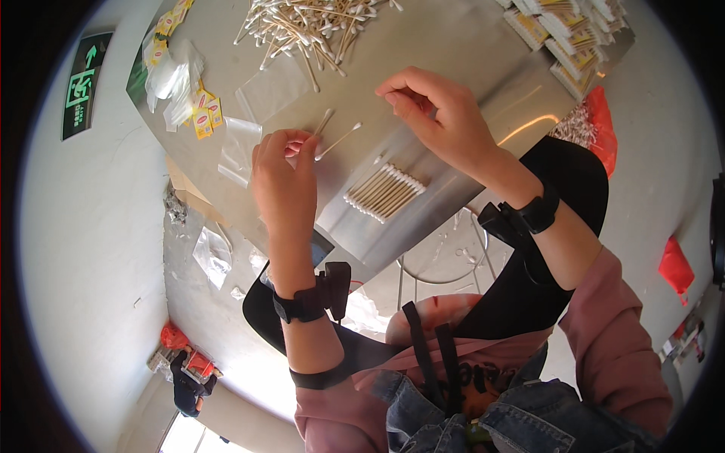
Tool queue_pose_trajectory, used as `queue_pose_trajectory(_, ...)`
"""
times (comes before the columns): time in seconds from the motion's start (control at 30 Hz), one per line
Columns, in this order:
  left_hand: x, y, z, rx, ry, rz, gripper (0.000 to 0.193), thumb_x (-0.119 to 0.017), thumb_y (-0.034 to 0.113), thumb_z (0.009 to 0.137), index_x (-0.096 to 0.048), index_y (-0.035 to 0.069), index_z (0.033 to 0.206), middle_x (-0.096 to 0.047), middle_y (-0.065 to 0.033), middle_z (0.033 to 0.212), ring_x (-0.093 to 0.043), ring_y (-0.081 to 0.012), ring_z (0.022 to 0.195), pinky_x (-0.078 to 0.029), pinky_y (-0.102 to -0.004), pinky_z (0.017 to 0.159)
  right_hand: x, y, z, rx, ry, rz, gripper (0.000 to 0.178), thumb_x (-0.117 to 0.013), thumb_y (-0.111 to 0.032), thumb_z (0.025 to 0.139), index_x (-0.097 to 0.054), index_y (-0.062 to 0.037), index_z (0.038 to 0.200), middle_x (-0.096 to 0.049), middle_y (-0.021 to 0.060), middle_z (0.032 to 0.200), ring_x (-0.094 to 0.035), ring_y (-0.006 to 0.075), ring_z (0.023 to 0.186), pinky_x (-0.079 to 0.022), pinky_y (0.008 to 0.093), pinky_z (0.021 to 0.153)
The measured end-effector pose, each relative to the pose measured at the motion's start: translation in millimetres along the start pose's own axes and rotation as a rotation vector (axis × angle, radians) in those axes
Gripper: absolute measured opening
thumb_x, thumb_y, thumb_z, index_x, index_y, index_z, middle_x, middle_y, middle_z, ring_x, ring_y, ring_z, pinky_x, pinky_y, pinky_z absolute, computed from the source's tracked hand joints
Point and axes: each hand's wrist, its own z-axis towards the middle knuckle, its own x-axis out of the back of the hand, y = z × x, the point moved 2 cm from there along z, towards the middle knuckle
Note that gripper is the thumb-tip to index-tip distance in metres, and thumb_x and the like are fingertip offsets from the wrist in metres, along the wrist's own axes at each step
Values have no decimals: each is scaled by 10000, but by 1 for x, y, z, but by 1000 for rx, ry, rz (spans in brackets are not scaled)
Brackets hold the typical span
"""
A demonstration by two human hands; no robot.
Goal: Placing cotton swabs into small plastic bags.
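Note:
My left hand point(285, 166) is closed in a pinch above the metal table, with a cotton swab point(324, 123) sticking out past its fingertips. Just right of those fingers, another cotton swab point(340, 141) lies slantwise on the table. My right hand point(445, 113) hovers farther right, its fingers curled and thumb against the index finger, and no object shows in it. Nearer to me, a neat row of cotton swabs point(385, 192) lies side by side on a smooth shiny strip, with one white tip point(377, 159) poking out beyond the row's far left end.
A loose heap of cotton swabs point(310, 26) covers the table's far side. Clear plastic bags point(242, 147) and yellow packets point(204, 113) lie at left; stacked packs point(570, 38) stand far right. A red bag point(602, 136) hangs near the right edge. Below is a round-framed stool point(445, 278).

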Motion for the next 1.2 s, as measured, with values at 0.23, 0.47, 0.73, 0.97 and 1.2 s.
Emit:
queue_pose_trajectory(0.23, -17, 10, -24, -176, 10, 48, 97, -752, 93, 834, -661, 67, 855, -664, -49, 854, -613, -241, 841, -488, -374, 741, -1, 1, 0, 4, 4, -12, 70, -635, -74, 939, -684, -84, 987, -664, 47, 776, -595, 184, 617, -468, 303, 583)
queue_pose_trajectory(0.47, -17, 9, -53, -167, 52, 42, 97, -740, 88, 856, -649, 63, 879, -650, -58, 848, -601, -255, 824, -474, -383, 739, 0, -4, -3, -31, -105, -88, 111, -603, 1, 970, -685, -19, 1042, -688, 32, 876, -621, 81, 741, -501, 225, 656)
queue_pose_trajectory(0.73, -41, 21, -91, 245, 462, -806, 559, -364, 369, 1111, -302, -13, 1513, -423, -214, 1508, -396, -275, 1435, -330, -413, 1182, -21, -22, -33, -392, -131, 588, 358, -446, -253, 1100, -538, 15, 1319, -603, 119, 1294, -563, 200, 1266, -418, 361, 1117)
queue_pose_trajectory(0.97, -63, 47, -104, 249, 526, -1093, 676, -342, 500, 1088, -262, 3, 1539, -356, -225, 1564, -299, -300, 1497, -211, -424, 1240, -38, -30, -52, -327, -169, 647, 422, -477, -374, 1085, -538, -12, 1293, -600, 103, 1283, -541, 168, 1225, -408, 314, 1071)
queue_pose_trajectory(1.2, -54, 40, -110, 295, 519, -1111, 660, -331, 500, 1087, -304, 5, 1524, -368, -202, 1568, -326, -290, 1481, -228, -441, 1225, -26, -30, -52, -378, -194, 584, 394, -416, -280, 1106, -512, 21, 1342, -585, 135, 1345, -533, 213, 1319, -398, 358, 1134)
